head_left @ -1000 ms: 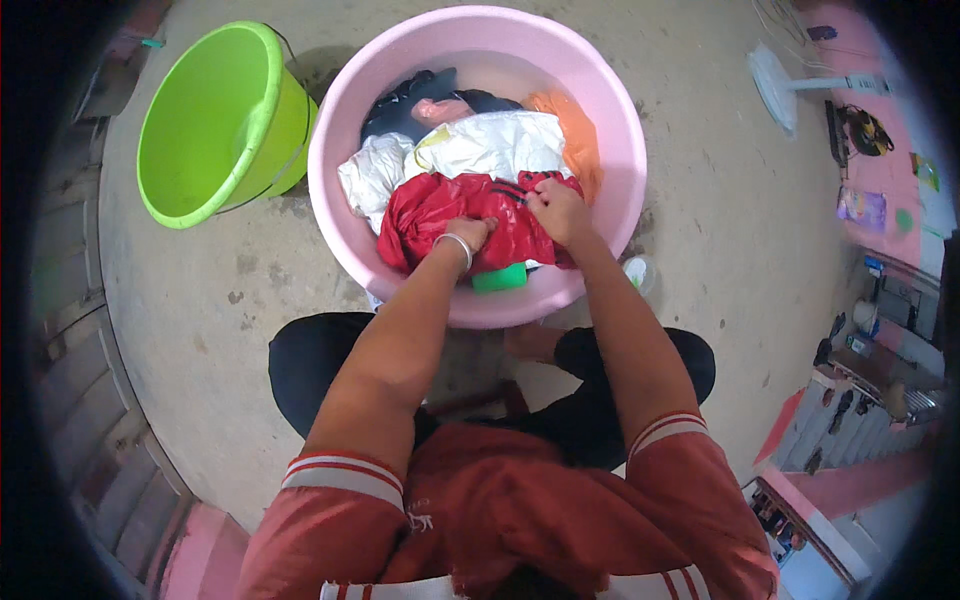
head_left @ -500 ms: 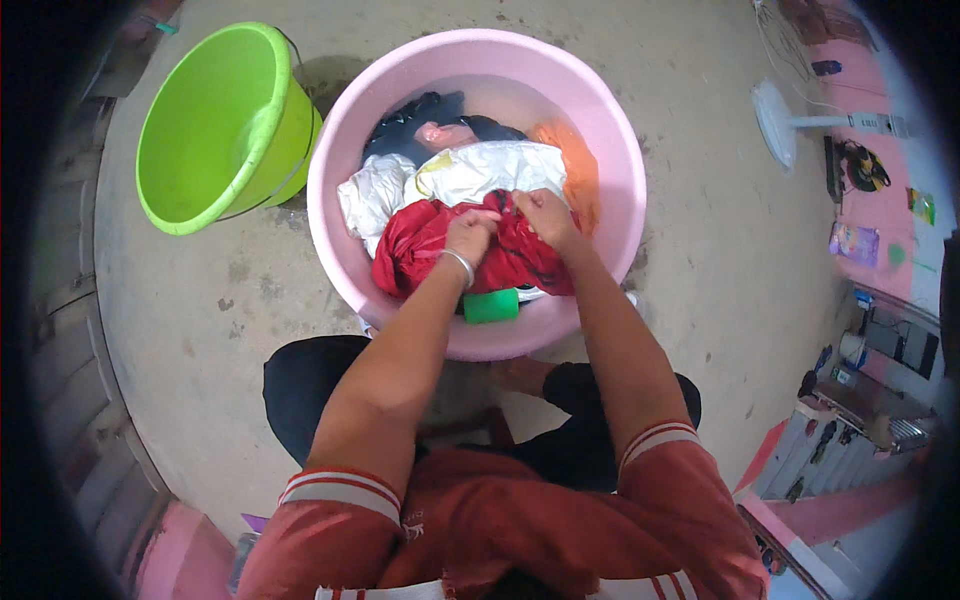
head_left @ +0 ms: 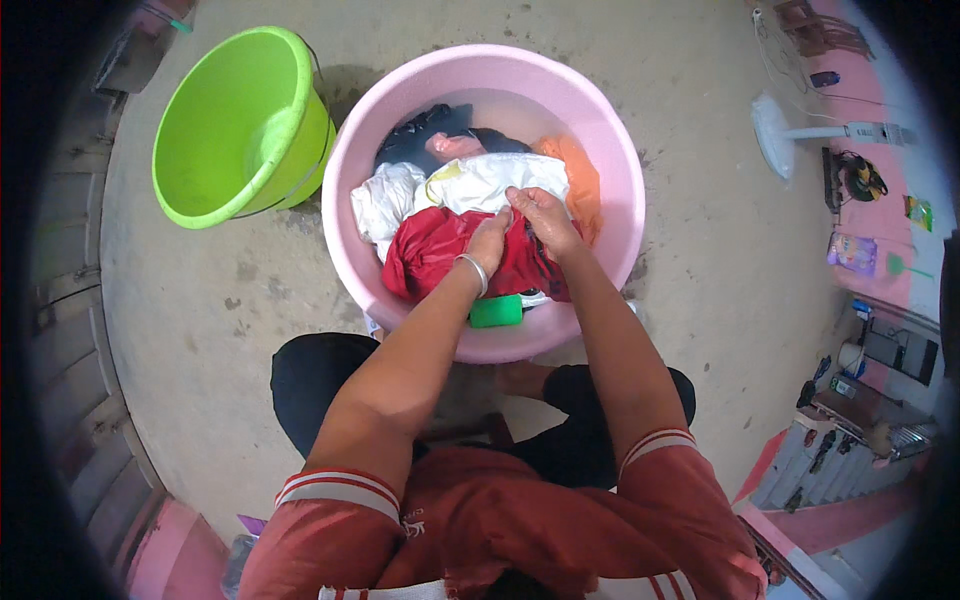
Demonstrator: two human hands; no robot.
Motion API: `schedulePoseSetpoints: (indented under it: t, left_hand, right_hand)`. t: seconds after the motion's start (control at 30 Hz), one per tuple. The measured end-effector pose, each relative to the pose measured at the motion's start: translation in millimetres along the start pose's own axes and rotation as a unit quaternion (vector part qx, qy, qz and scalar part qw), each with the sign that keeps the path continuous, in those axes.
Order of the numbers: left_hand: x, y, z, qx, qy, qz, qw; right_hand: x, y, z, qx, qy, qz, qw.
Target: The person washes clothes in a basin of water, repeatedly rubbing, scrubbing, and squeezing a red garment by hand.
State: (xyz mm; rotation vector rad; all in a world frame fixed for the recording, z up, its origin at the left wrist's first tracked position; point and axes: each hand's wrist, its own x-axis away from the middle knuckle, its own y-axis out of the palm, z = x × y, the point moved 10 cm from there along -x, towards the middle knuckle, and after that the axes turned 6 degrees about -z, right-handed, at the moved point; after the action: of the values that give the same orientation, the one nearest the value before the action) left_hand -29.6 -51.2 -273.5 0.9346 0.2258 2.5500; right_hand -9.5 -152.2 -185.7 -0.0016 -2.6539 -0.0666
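Note:
A pink round tub (head_left: 628, 190) stands in front of me with wet clothes and cloudy water in it. Across its near half lies a red cloth (head_left: 425, 255), bunched up. My left hand (head_left: 487, 245) is closed on the upper edge of this cloth, a white bangle on its wrist. Close by on the right, my right hand (head_left: 543, 218) has its fingers curled at the same cloth, thumb toward the left hand. White cloth (head_left: 490, 178) lies just beyond both hands. A green block-like object (head_left: 497, 311), its kind unclear, sits at the tub's near side.
Orange cloth (head_left: 578, 175) lies along the tub's right side, dark cloth (head_left: 425, 130) at the far left. A lime-green bucket (head_left: 235, 120) with a handle leans on the floor left of the tub. On the right are a white stand (head_left: 815, 133) and a pink wall (head_left: 850, 210).
Both hands have shifted slightly, and the right hand's fingers have turned toward the left hand. The view has moved a little, so the tub and bucket sit somewhat differently.

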Motion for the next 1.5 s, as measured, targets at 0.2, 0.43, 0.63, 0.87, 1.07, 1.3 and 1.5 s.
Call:
schedulePoseSetpoints:
  t: [0.2,0.43,0.63,0.87,1.07,1.3,1.5]
  left_hand:
    - [30.1,4.4,78.7,-0.36,0.051,-0.012,0.931]
    - [89.1,33.4,143.4,0.054,-0.02,-0.138,0.989]
    - [86.5,-7.7,201.2,-0.211,0.293,0.106,0.927]
    - [47.4,41.6,143.7,0.258,0.033,0.009,0.965]
    - [55.0,52.7,166.0,0.466,0.058,-0.234,0.851]
    - [90.6,73.4,187.2,0.455,0.016,-0.028,0.89]
    - [111.7,95.7,173.0,0.343,-0.06,-0.229,0.909]
  right_hand:
    - [42.4,-1.9,-87.6,-0.151,-0.027,-0.058,0.986]
    - [93.3,15.8,-167.5,-0.129,-0.104,-0.16,0.973]
    - [95.8,-8.7,-104.8,0.0,0.04,-0.113,0.993]
    - [60.7,-54.7,-136.3,-0.009,-0.162,0.101,0.981]
    - [148.9,112.0,-226.7,0.364,-0.48,0.08,0.794]
    - [51.0,26.2,-178.0,0.302,-0.329,0.104,0.889]
    - [69.2,-27.0,-188.7,0.414,-0.274,0.277,0.823]
